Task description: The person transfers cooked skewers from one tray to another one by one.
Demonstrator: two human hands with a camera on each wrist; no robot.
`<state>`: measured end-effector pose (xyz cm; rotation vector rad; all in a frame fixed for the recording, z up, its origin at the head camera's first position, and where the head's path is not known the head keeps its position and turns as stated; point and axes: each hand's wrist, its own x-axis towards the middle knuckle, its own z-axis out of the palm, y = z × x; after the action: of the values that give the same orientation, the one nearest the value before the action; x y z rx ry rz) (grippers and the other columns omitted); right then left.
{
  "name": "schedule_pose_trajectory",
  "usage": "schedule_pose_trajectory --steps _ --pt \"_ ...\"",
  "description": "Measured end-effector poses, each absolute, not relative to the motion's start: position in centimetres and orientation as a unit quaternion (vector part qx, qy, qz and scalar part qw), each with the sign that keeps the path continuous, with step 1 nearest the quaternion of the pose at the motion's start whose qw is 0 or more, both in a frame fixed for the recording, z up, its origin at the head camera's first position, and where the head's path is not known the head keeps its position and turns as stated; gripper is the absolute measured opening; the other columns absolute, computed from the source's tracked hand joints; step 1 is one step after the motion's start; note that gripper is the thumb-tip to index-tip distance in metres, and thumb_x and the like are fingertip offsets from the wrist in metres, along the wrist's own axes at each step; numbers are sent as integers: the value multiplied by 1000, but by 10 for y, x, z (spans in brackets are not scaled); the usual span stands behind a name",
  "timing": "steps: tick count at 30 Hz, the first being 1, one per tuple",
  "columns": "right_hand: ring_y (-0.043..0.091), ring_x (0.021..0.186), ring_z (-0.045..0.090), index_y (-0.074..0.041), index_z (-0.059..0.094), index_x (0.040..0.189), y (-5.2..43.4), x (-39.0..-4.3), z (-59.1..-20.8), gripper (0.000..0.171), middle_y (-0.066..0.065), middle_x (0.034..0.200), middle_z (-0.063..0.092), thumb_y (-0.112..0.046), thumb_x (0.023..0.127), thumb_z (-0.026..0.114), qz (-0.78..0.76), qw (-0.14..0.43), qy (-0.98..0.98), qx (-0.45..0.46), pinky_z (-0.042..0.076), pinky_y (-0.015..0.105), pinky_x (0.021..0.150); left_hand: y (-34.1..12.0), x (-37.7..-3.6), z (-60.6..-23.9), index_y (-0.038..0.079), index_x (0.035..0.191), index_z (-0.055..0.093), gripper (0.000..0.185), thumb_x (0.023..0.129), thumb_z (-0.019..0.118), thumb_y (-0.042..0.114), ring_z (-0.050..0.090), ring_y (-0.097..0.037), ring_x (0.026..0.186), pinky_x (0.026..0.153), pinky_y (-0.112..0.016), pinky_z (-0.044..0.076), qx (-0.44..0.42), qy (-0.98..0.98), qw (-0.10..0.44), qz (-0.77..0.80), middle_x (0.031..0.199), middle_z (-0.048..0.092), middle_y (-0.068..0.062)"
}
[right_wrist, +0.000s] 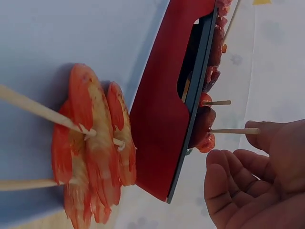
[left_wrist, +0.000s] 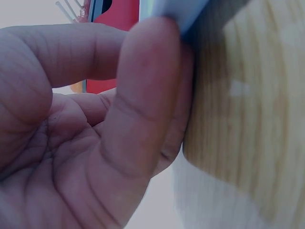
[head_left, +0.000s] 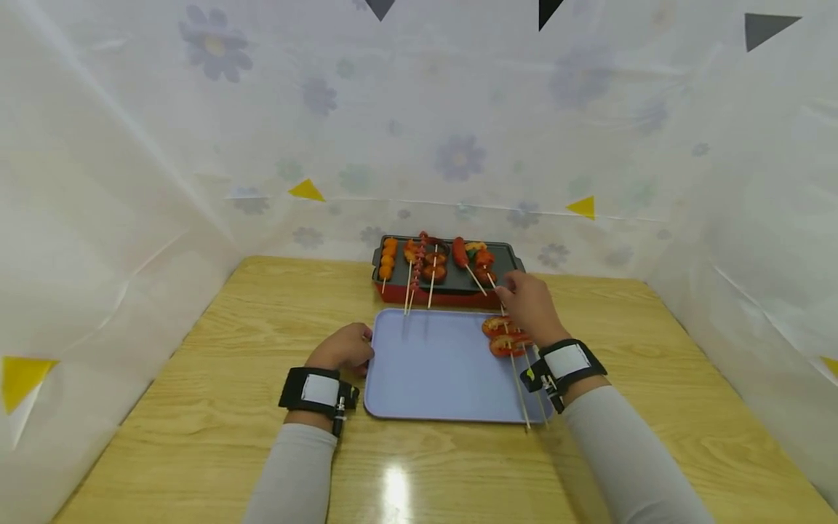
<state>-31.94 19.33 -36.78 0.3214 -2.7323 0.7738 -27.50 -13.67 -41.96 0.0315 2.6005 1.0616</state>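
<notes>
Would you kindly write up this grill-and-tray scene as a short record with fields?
Surface: wooden table
Tray: pale blue tray, in front of the grill
Grill: red-based grill pan carrying several skewers
On tray: two tomato skewers at its right side
Left hand: left hand rests against the tray's left edge, fingers curled
Right hand: right hand pinches the stick of a skewer on the grill

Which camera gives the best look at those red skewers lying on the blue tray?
The right wrist view: the red skewers fill it, showing the slices and sticks close up. The head view shows them small on the blue tray, beside the right hand. The left wrist view misses them.
</notes>
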Motion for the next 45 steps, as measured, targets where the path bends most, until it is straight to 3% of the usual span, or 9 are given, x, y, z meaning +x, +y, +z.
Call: schedule_pose_trajectory --steps 4,13,24,35,45 --pt "31 80 59 7 61 121 191 -323 -372 32 20 96 65 -15 98 62 278 114 -948 100 48 45 72 -138 -274 -420 -7 125 53 41 85 54 0 64 -20 63 61 -30 50 11 912 166 374 86 62 -13" --pt "31 89 62 5 62 119 190 -321 -376 27 22 108 65 -13 99 58 328 61 -940 74 51 43 73 -138 -276 -421 -6 124 53 39 86 55 0 63 -20 62 59 -29 51 10 910 165 381 87 62 -13" --pt "21 71 58 7 61 119 188 -322 -381 28 17 97 65 -9 96 60 354 37 -932 66 44 31 57 -138 -276 -421 -5 121 53 35 86 56 0 63 -20 62 58 -29 51 9 905 164 392 87 61 -13" --pt "23 75 57 4 57 118 187 -325 -384 26 15 95 60 -10 96 60 370 -9 -928 37 46 32 61 -138 -276 -420 -5 122 54 35 86 56 0 63 -20 63 58 -29 51 5 904 166 395 89 61 -13" --pt "23 72 59 6 58 117 184 -329 -390 25 16 92 63 -5 94 58 356 -12 -933 47 47 32 61 -138 -274 -420 -5 123 54 38 86 57 1 63 -21 64 59 -30 52 2 905 166 392 88 62 -13"
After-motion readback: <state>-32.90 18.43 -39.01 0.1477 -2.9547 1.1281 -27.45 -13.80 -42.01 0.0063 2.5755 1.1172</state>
